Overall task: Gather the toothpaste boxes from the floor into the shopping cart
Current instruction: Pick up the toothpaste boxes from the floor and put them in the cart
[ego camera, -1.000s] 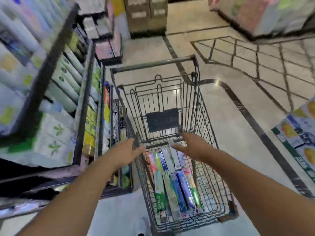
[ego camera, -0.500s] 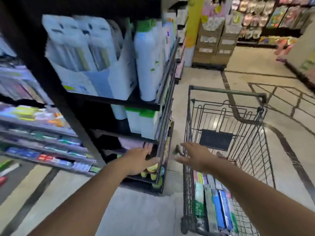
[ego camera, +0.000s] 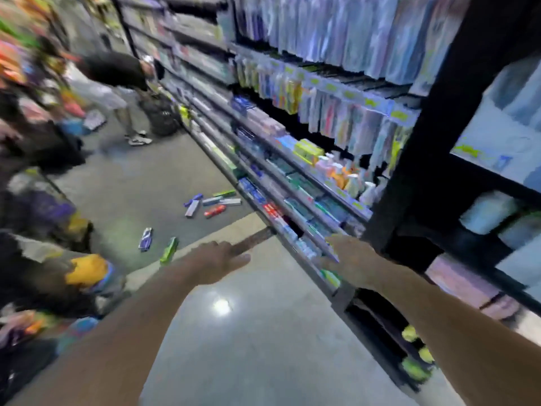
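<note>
Gone from view is the shopping cart; both arms now reach down the aisle. Left hand [ego camera: 218,260] and right hand [ego camera: 349,259] are released, holding nothing. Toothpaste boxes [ego camera: 212,202] lie flat on the grey floor [ego camera: 131,197] ahead beside the shelves [ego camera: 292,183], long axes pointing various ways.

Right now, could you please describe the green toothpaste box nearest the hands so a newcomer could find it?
Follow the pale floor stripe running from the shelf unit. At its near edge lies the green box, just left of the left hand. Its only close neighbour is a dark blue box.
</note>
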A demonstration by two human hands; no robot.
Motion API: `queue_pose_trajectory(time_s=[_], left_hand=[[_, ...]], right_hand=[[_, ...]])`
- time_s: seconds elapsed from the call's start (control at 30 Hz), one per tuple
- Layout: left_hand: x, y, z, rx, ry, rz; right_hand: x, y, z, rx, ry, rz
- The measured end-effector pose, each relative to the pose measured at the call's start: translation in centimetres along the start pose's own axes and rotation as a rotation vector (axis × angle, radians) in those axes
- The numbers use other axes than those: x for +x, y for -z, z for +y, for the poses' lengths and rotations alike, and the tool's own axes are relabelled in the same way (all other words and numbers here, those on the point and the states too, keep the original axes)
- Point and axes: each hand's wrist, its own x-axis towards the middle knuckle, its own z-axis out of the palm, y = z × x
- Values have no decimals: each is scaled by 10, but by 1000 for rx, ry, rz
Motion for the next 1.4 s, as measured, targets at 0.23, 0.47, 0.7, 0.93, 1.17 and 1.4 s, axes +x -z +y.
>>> queue_pose_trajectory(time_s=[0.23, 0.47, 0.7, 0.93, 1.17, 1.4], left_hand=[[8, 2, -132, -132, 250, 43], [76, 20, -210, -211, 434, 12], [148, 66, -267, -317, 565, 42], [211, 80, -349, -448, 633, 58], [316, 117, -471, -429, 639, -28], [445, 169, -569, -434, 594, -105]], right_hand=[[112, -6, -100, -10, 257, -63], [260, 2, -160, -50, 362, -99], [390, 41, -210, -112, 461, -146], [501, 41, -288, -204, 520, -216], [638, 32, -365, -208, 515, -267], [772, 42, -421, -233, 427, -280]])
